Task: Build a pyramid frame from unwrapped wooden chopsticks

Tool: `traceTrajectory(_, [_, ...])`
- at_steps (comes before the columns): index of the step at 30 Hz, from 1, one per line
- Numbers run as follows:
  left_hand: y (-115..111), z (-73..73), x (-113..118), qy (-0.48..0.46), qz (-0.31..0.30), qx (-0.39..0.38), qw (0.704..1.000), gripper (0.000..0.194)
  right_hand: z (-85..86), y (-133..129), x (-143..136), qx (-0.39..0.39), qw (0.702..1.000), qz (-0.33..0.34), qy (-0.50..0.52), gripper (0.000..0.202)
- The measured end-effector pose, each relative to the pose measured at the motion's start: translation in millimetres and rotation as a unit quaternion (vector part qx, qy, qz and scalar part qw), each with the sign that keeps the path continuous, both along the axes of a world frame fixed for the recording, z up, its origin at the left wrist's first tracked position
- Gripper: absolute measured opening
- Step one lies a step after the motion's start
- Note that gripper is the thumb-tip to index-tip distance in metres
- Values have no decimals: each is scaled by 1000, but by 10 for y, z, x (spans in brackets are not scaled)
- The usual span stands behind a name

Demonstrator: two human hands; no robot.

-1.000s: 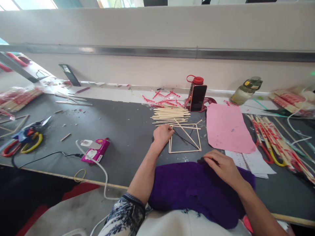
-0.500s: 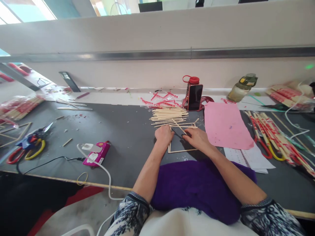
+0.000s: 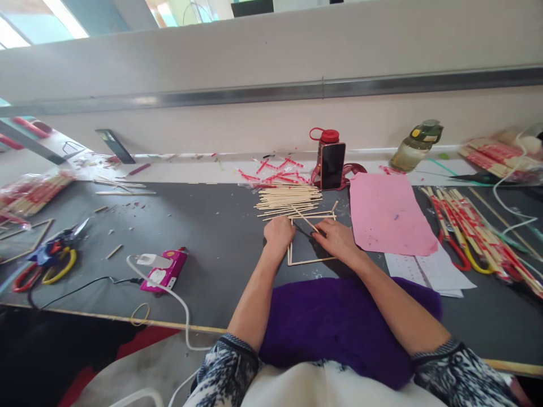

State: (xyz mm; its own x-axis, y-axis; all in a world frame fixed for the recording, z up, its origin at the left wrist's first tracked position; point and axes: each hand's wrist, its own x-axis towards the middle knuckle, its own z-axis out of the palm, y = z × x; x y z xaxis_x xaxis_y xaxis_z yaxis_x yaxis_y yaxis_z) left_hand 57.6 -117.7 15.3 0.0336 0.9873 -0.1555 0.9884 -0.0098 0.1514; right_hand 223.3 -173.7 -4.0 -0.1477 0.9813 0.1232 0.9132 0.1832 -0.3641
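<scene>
A square frame of thin wooden sticks (image 3: 311,261) lies flat on the dark tabletop between my hands. At its upper left corner my left hand (image 3: 279,233) is closed, with the fingers curled over the frame's edge and the fingertips mostly hidden. My right hand (image 3: 336,237) pinches the lower end of a loose wooden stick (image 3: 304,217), which slants up and left across the frame's top side. Just beyond the frame sits a pile of similar wooden sticks (image 3: 288,198).
Behind the pile are red-and-white wrapper scraps (image 3: 275,168), a phone (image 3: 332,165) and a red-capped bottle (image 3: 328,135). Pink paper (image 3: 388,215), wrapped sticks (image 3: 470,229) and scissors (image 3: 460,260) lie right. Pliers (image 3: 53,249) and a magenta box with cables (image 3: 167,273) lie left. Purple cloth (image 3: 331,328) covers my lap.
The whole view has shifted slightly. Both hands stay at the frame in nearly the same pose, and the slanted stick is still in my right fingers.
</scene>
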Motion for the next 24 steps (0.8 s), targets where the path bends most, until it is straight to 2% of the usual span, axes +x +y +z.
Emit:
traceTrajectory(11, [26,8,-4,-28,8,-10,1000,24,3,-7,-5,14,1000,10,14,22])
traceTrajectory(18, [-19,51,-68,-147,6,4,989,20,40,-19,-18,28,999,20,22,27])
traceTrajectory(24, [-44,116,-74,-223,-17,18,974,17,67,-31,-63,21,998,19,62,20])
